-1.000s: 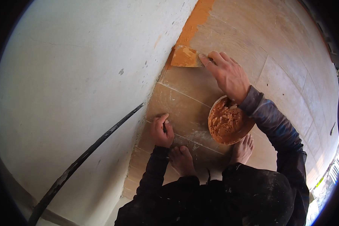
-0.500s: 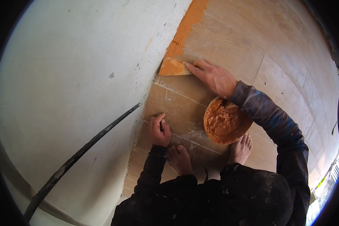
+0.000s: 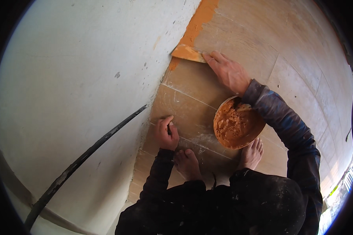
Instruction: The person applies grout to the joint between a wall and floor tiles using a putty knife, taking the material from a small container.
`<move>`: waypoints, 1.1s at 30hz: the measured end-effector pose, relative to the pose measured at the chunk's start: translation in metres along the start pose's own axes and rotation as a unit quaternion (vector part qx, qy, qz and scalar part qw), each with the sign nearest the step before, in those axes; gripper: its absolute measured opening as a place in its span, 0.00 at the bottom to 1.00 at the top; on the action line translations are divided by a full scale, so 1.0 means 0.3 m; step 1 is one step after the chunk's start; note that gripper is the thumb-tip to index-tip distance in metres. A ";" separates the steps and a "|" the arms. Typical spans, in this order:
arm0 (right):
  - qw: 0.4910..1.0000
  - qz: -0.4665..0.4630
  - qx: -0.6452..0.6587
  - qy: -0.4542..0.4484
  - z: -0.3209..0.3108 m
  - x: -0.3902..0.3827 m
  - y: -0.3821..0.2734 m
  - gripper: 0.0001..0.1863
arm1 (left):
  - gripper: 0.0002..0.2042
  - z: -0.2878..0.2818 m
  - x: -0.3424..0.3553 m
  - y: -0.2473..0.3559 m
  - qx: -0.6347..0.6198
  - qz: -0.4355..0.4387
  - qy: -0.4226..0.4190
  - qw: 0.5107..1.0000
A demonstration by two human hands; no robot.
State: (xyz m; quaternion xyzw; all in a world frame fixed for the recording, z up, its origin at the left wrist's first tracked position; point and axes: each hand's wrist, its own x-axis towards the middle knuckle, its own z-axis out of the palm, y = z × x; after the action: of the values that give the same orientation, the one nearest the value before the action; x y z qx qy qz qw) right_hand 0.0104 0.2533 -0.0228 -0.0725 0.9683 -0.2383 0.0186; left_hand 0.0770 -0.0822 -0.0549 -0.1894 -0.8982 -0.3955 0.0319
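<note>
My right hand point(image 3: 229, 72) grips a wide putty knife point(image 3: 187, 52) coated in orange paste, its blade at the wall's foot across an orange strip point(image 3: 200, 21) running along the wood-look tiled floor point(image 3: 180, 100). A little orange paste shows below the blade. Beneath my right wrist sits a round bowl point(image 3: 235, 127) of orange paste, partly hidden by the sleeve. My left hand point(image 3: 166, 135) is curled low by the wall, just beside my left foot, its fingers closed; whether anything is inside them I cannot make out.
The white wall point(image 3: 74, 70) fills the left side, with a dark cable or hose point(image 3: 86, 152) slanting from near its foot to the lower left. My bare feet point(image 3: 251, 154) are beside the bowl. Tiles extend to the right, toward dark and bright items at the rim.
The putty knife first moved down along the wall, then back up a little, its blade now more level, leaving orange paste below it. My left hand stays curled in about the same place.
</note>
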 end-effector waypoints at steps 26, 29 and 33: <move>0.986 -0.123 -0.117 -0.004 -0.087 -0.004 0.022 0.30 | 0.10 -0.011 -0.009 -0.011 0.002 -0.013 -0.026 1.000; 0.996 -0.044 -0.081 -0.019 -0.081 0.014 0.074 0.29 | 0.10 -0.003 -0.014 -0.003 -0.003 -0.034 -0.029 0.999; 0.998 -0.032 -0.055 -0.025 -0.048 0.027 0.045 0.29 | 0.11 0.001 -0.012 -0.003 -0.002 -0.028 -0.015 0.999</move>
State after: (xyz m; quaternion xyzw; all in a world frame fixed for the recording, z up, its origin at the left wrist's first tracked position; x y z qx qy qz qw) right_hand -0.0003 0.2707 -0.0163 -0.1101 0.9763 -0.1836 0.0311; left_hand 0.0801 -0.0837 -0.0564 -0.1699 -0.9028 -0.3951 0.0069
